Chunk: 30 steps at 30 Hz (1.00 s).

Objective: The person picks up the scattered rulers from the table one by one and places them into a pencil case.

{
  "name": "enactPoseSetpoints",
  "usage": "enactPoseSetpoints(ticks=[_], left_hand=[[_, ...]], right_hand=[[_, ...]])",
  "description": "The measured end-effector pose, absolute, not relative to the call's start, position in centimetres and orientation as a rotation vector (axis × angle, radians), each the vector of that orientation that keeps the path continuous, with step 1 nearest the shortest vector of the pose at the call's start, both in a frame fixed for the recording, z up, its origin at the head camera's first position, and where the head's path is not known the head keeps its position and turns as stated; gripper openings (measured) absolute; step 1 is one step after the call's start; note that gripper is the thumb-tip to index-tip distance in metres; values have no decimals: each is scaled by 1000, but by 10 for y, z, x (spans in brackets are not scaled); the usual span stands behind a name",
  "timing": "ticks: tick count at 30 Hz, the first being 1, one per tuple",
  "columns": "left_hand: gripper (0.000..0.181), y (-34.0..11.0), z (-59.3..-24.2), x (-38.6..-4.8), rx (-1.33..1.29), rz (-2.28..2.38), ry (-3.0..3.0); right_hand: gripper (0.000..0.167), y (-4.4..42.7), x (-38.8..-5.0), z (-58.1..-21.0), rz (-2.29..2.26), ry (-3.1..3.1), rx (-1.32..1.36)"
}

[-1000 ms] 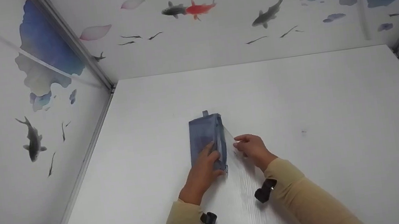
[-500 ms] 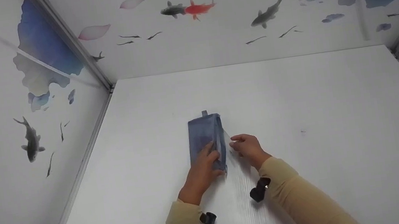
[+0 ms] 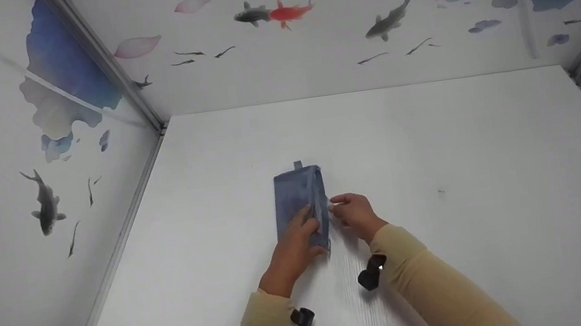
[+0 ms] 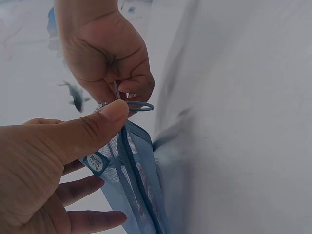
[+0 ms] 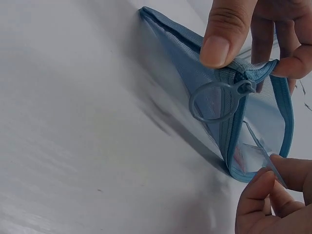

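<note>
A blue mesh zip pouch (image 3: pixel 290 191) stands on the white table, its zip open along the right side. My left hand (image 3: pixel 292 250) holds its near end, thumb on the edge beside the zip's ring pull (image 5: pixel 214 102). At the pouch's opening, my right hand (image 3: pixel 358 214) pinches a thin, clear flat piece of plastic (image 5: pixel 265 158) between thumb and index finger. Part of that piece sits inside the mouth of the pouch; its full shape is hidden. The left wrist view shows the right hand (image 4: pixel 112 58) beyond the left thumb (image 4: pixel 92 129).
White panels printed with fish and blue patches stand behind and at the left of the table (image 3: pixel 461 140). A small dark mark (image 3: pixel 441 191) lies on the tabletop to the right. Black cameras (image 3: pixel 303 318) hang at both wrists.
My right hand has moved left to the pouch's opening, and the clear piece has slid further in. The left hand and the pouch have stayed nearly still.
</note>
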<state>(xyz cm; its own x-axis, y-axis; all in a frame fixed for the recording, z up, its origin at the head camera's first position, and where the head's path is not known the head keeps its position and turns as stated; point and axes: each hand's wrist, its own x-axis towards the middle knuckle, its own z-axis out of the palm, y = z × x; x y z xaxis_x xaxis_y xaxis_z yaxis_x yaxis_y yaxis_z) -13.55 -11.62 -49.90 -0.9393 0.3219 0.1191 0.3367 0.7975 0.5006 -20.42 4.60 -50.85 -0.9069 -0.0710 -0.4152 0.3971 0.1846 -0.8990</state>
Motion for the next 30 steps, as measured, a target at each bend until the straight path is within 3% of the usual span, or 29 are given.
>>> enactPoseSetpoints(ticks=[30], left_hand=[[39, -112, -500, -136, -519, -846, -2966]], right_hand=[[30, 32, -203, -508, -1707, 2148, 273]])
